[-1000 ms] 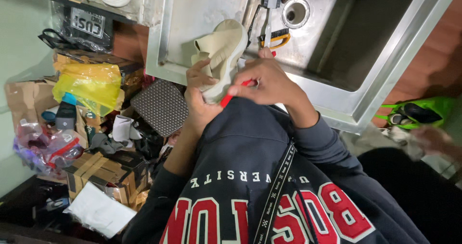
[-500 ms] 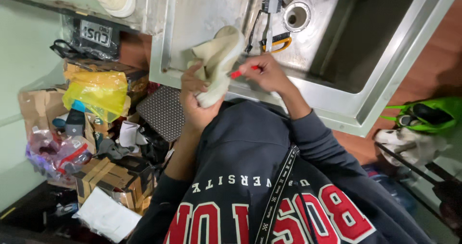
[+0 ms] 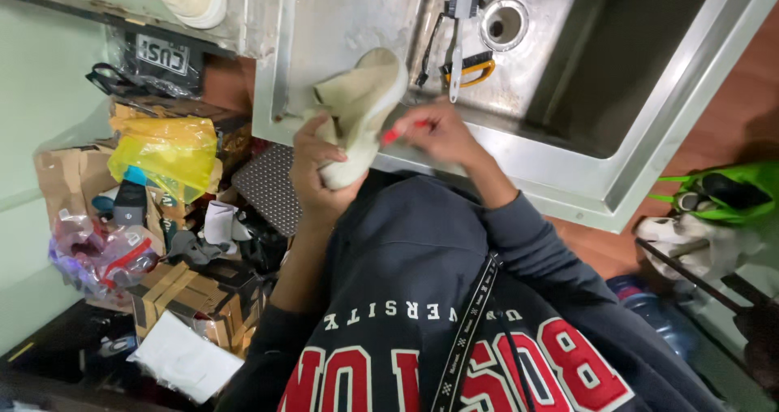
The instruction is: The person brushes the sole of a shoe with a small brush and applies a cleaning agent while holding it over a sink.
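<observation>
Steel sink (image 3: pixel 617 185) ahead, clutter on floor at left. Left hand (image 3: pixel 312 172) clamped on cream shoe (image 3: pixel 357 112) over sink's near rim; right hand (image 3: pixel 442 132) pinches red-handled brush (image 3: pixel 402 129) against sole. Risk: wet shoe twists loose under scrubbing pressure, drops into basin.

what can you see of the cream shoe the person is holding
The cream shoe is pale beige, soft and knit-looking, with a thick off-white sole along its edge. It is held tilted over the front edge of the steel sink, toe pointing up and away. The left hand grips its lower end; the right hand holds a red-handled tool against its side.
</observation>
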